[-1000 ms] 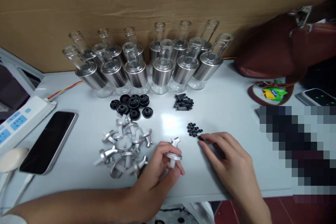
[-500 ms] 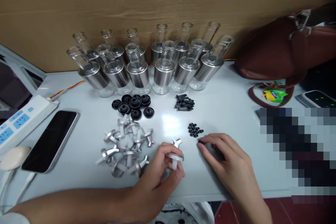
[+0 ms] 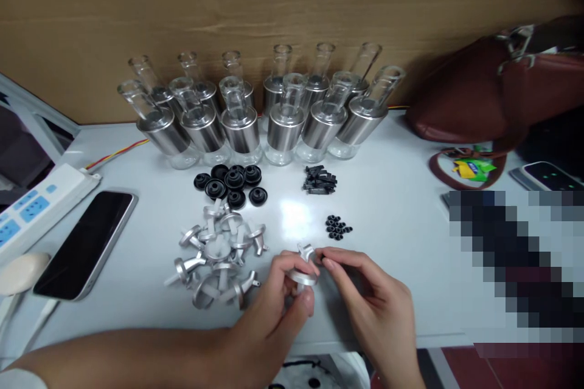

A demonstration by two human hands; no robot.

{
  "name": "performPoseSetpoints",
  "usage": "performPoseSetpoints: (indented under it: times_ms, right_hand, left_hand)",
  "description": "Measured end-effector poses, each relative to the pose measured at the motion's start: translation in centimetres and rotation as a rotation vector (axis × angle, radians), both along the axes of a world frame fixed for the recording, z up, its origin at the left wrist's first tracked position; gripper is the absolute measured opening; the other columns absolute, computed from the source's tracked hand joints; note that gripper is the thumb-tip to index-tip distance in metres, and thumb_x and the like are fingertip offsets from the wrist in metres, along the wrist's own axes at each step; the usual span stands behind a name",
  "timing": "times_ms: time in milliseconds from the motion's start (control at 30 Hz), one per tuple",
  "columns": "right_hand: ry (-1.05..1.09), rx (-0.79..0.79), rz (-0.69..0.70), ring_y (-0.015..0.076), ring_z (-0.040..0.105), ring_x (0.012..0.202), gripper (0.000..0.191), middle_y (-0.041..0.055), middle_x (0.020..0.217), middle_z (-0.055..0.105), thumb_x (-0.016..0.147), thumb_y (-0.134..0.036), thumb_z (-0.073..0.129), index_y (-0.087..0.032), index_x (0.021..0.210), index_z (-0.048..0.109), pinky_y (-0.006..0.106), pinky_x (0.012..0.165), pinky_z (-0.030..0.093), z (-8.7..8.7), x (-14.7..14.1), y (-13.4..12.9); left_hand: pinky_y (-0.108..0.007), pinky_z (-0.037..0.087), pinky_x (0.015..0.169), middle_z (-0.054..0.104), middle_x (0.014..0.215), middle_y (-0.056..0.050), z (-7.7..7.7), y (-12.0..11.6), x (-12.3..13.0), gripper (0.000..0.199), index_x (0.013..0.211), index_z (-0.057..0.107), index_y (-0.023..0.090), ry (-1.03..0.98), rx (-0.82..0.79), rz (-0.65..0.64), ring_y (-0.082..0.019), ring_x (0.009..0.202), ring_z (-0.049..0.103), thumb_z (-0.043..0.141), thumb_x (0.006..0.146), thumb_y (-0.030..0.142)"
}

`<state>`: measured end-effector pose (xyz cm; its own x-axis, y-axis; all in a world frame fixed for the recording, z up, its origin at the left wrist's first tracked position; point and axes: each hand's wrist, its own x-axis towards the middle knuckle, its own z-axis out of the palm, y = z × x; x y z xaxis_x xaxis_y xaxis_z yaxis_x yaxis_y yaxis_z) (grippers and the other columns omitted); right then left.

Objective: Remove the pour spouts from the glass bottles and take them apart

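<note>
My left hand [image 3: 278, 304] grips a silver pour spout [image 3: 303, 278], its round disc flat between the fingers and its bent nozzle pointing up and away. Close beside the nozzle, my right hand [image 3: 381, 304] pinches a small black cap [image 3: 322, 257] between thumb and forefinger; most of it is hidden by the fingertips. Just beyond the right hand sits a cluster of similar small black caps [image 3: 336, 228]. To the left of my left hand lies a heap of silver spouts [image 3: 219, 249] with whitish stems.
Several glass bottles [image 3: 285, 127] with steel sleeves stand in two rows at the back. Round black stoppers [image 3: 235, 179] and narrow black pieces [image 3: 320, 181] lie before them. A phone [image 3: 86, 243] and power strip [image 3: 36, 206] are left; a brown bag [image 3: 469, 91] is right.
My right hand has moved left with the small black cap, from beside the cap cluster to the spout's nozzle. My left hand still holds the spout, tilted slightly differently.
</note>
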<state>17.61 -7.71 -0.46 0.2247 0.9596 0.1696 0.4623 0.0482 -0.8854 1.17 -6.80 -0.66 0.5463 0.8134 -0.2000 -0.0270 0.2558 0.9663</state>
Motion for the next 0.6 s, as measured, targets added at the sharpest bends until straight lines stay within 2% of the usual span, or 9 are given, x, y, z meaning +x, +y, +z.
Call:
performPoseSetpoints:
  times_ms: [133, 233, 300, 367, 467, 600]
  right_hand:
    - [0.115, 0.027, 0.068, 0.0104, 0.07, 0.075, 0.008, -0.002, 0.078, 0.073, 0.081, -0.016, 0.065, -0.022, 0.076, 0.064, 0.015, 0.069, 0.055, 1.6, 0.3, 0.6]
    - [0.195, 0.014, 0.213, 0.0108, 0.07, 0.075, 0.01, -0.0018, 0.076, 0.073, 0.079, -0.015, 0.067, -0.022, 0.073, 0.064, 0.015, 0.068, 0.056, 4.0, 0.9, 2.3]
    - [0.246, -0.01, 0.317, 0.0115, 0.071, 0.076, 0.009, -0.0014, 0.08, 0.074, 0.077, -0.016, 0.069, -0.023, 0.082, 0.067, 0.017, 0.069, 0.057, 5.5, 1.3, 3.9]
    - [0.271, -0.082, 0.406, 0.0121, 0.072, 0.075, 0.019, -0.0005, 0.087, 0.076, 0.078, -0.016, 0.069, -0.024, 0.095, 0.069, 0.019, 0.071, 0.058, 6.4, 1.5, 5.4]
    - [0.224, -0.103, 0.505, 0.0127, 0.071, 0.075, 0.012, 0.0009, 0.086, 0.076, 0.082, -0.018, 0.064, -0.021, 0.09, 0.072, 0.021, 0.07, 0.057, 6.5, 1.4, 7.1]
    - [0.134, -0.058, 0.561, 0.012, 0.067, 0.072, 0.006, 0.0012, 0.08, 0.073, 0.081, -0.02, 0.065, -0.019, 0.083, 0.072, 0.021, 0.066, 0.052, 4.9, 1.2, 8.1]
  left_hand:
    - [-0.031, 0.038, 0.078, 0.043, 0.112, -0.004, -0.3, -0.2, 0.2, 0.019, 0.113, 0.036, 0.028, -0.086, -0.015, 0.01, -0.011, 0.081, 0.048, 0.036, 0.098, 0.041]
    - [-0.029, 0.037, 0.077, 0.046, 0.098, -0.001, -0.4, -0.3, 0.2, 0.018, 0.112, 0.035, 0.029, -0.085, 0.004, 0.032, -0.011, 0.081, 0.046, 0.034, 0.099, 0.04]
    - [-0.028, 0.036, 0.074, 0.045, 0.09, 0.001, -0.4, -0.2, 0.1, 0.016, 0.11, 0.036, 0.029, -0.073, 0.02, 0.047, -0.01, 0.079, 0.045, 0.033, 0.099, 0.041]
    - [-0.027, 0.036, 0.073, 0.045, 0.09, 0.001, -0.4, -0.1, 0.2, 0.014, 0.108, 0.036, 0.029, -0.077, 0.044, 0.066, -0.01, 0.078, 0.045, 0.032, 0.099, 0.04]
    - [-0.027, 0.037, 0.073, 0.044, 0.098, 0.0, -0.2, 0.1, 0.3, 0.013, 0.107, 0.036, 0.03, -0.092, 0.081, 0.09, -0.009, 0.078, 0.046, 0.032, 0.099, 0.039]
    - [-0.025, 0.039, 0.074, 0.042, 0.104, -0.001, 0.0, 0.1, 0.3, 0.011, 0.108, 0.036, 0.031, -0.091, 0.111, 0.102, -0.008, 0.081, 0.048, 0.032, 0.1, 0.036]
